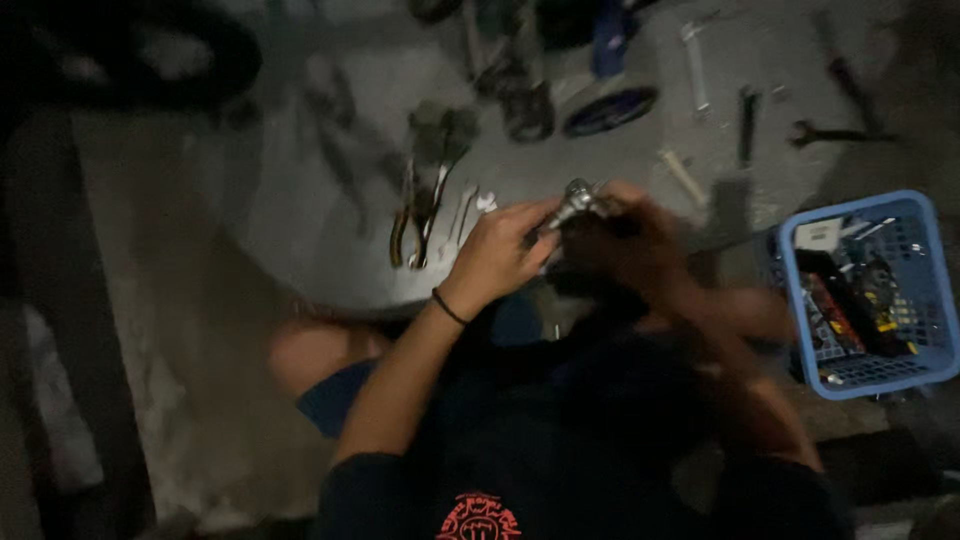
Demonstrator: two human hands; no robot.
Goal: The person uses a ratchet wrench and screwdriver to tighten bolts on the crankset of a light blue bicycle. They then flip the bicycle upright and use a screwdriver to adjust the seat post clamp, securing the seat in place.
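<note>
My left hand (pixel 497 255) grips the shaft of a shiny metal tool or part (pixel 572 203), its rounded end pointing up and away from me. My right hand (pixel 632 232) is closed around the same metal piece from the right side, and its lower part lies in shadow. Both hands are held together above my lap, over the near edge of a grey floor slab (pixel 300 220). A thin black band circles my left wrist. What exactly the metal piece is, I cannot tell in the dim, blurred view.
Pliers (pixel 415 215) and small metal bits (pixel 470 205) lie on the grey slab left of my hands. Wrenches (pixel 838 133) and other tools are scattered at the far right. A blue plastic basket (pixel 935 300) with mixed items stands at the right. A dark tyre (pixel 150 60) sits top left.
</note>
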